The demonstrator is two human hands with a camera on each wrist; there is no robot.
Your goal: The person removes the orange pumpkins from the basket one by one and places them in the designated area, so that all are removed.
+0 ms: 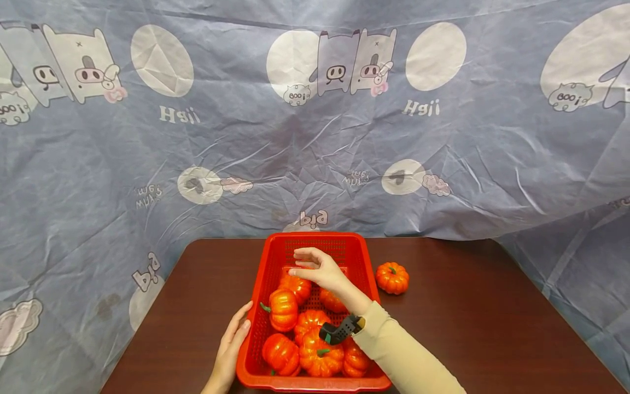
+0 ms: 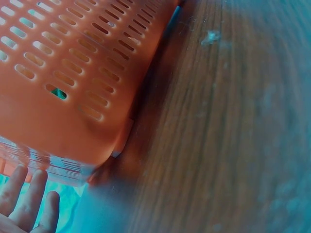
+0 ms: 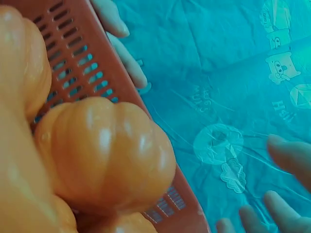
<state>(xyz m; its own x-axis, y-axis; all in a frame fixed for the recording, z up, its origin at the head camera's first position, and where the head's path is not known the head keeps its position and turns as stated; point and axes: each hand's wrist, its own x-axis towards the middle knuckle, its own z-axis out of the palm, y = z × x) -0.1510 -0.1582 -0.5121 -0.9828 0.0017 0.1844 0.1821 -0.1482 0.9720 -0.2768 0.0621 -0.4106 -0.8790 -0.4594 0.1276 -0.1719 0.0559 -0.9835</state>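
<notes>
In the head view a red perforated basket (image 1: 315,381) holds several orange pumpkins, among them one with a green stem (image 1: 321,353) near its front. My right hand (image 1: 320,268) is over the back part of the basket, fingers apart and bent slightly, holding nothing, just above a pumpkin (image 1: 296,287). Against the basket's left rim, my left hand (image 1: 231,342) rests with its fingers extended. The left wrist view shows those fingers (image 2: 34,196) by the basket wall (image 2: 63,126). A ribbed pumpkin (image 3: 107,150) fills much of the right wrist view, with right-hand fingers (image 3: 286,213) at the lower right.
One more orange pumpkin (image 1: 392,278) sits on the dark brown table (image 1: 458,317), just right of the basket. Behind the table hangs a blue-grey printed cloth (image 1: 315,137), which meets its back edge. A black strap (image 1: 340,329) is around my right wrist.
</notes>
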